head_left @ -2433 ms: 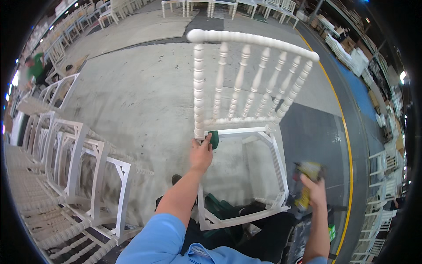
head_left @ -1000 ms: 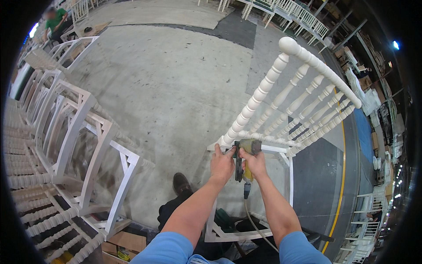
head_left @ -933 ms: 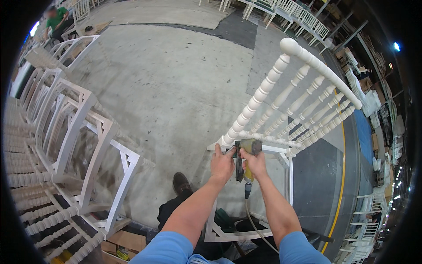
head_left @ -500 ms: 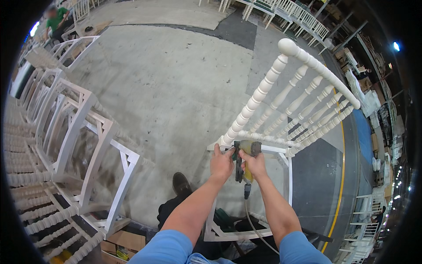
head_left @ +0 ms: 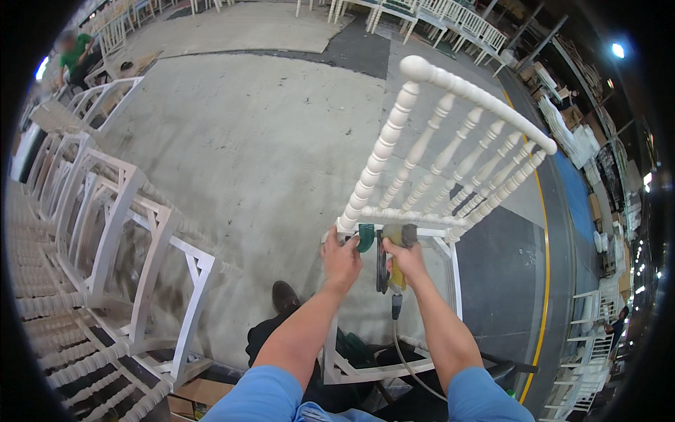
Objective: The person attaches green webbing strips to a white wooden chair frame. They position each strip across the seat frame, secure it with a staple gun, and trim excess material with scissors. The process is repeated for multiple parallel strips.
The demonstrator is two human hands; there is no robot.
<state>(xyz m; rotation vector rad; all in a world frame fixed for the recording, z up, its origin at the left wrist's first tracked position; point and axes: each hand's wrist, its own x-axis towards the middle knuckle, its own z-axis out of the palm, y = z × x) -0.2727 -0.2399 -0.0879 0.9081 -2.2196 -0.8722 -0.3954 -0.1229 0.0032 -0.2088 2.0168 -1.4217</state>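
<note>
A white chair frame stands before me, its turned spindle back rising away on the far side. At the far left corner of the seat frame, my left hand is closed around the rail at the foot of the back post. A dark green curved piece shows beside its thumb; whether the hand holds it I cannot make out. My right hand grips a yellow and black air nail gun over the seat opening. From the gun's lower end an air hose runs toward me.
Several white chair frames are stacked close on my left. Rows of white chairs stand at the far back, with more at the lower right. A person in green sits at the far left. A yellow line marks the floor at right.
The nail gun has come away from my left hand, so a gap now shows between them. More of the green piece is visible. The chair has shifted slightly left in view.
</note>
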